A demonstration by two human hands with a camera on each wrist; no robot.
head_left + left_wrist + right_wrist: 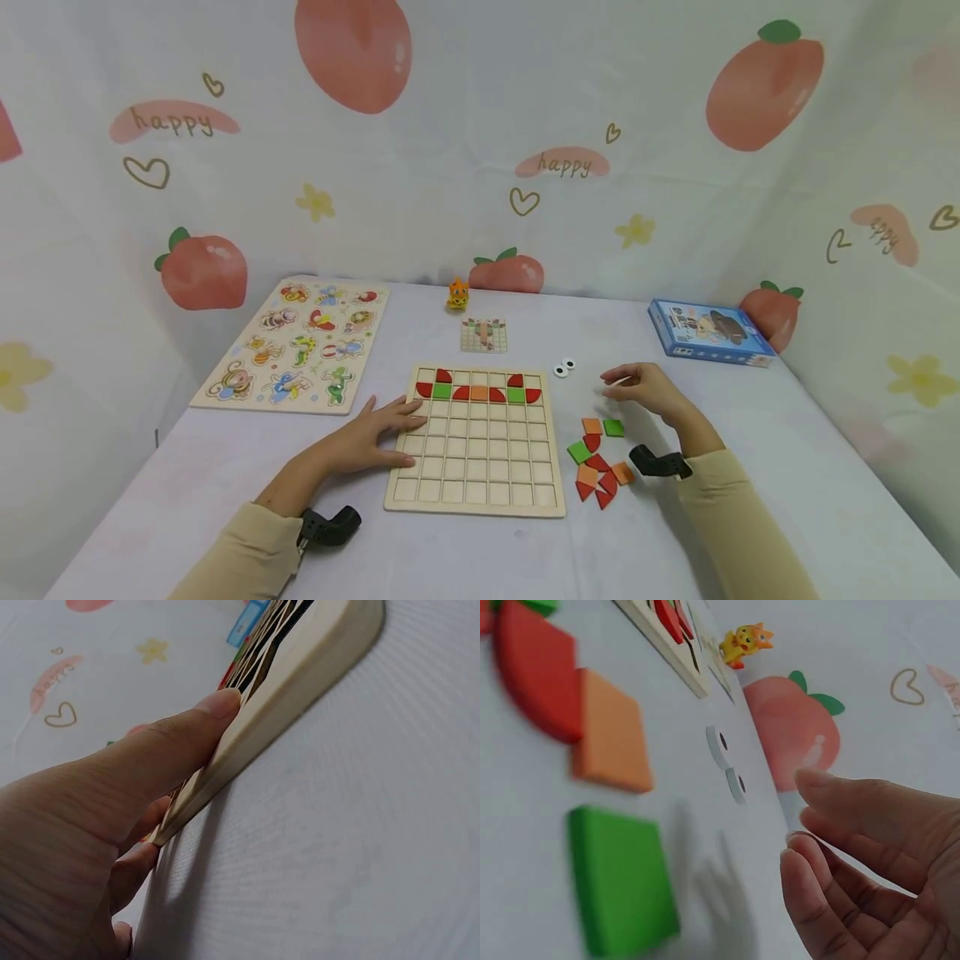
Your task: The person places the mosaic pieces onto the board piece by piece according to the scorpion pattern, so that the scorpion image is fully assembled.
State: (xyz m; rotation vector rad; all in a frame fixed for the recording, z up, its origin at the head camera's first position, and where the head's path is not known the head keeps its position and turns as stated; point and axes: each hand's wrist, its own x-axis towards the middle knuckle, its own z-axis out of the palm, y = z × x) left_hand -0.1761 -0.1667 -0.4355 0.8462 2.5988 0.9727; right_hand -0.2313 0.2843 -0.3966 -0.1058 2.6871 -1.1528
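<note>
My left hand [367, 437] rests at the left side of a wooden grid board [487, 450], its fingers spread and the thumb on the rim [281, 716]. Across the board's two top rows lie red quarter-round tiles [423, 389], green squares [442, 392] and an orange square [478, 392]. Above the table, with loosely bent fingers and nothing between them, hovers my right hand [648, 392]. Two white eye discs [560, 372] lie to its left. Nearer me is a loose group of tiles, including a green square [626, 881], an orange square [615, 731] and several red pieces [597, 463].
Behind the board lies a small pattern card [483, 336], with an orange and yellow toy figure [458, 296] beyond it. At the left is a wooden picture puzzle [307, 321]. A blue box [708, 333] lies at the back right, before a printed curtain.
</note>
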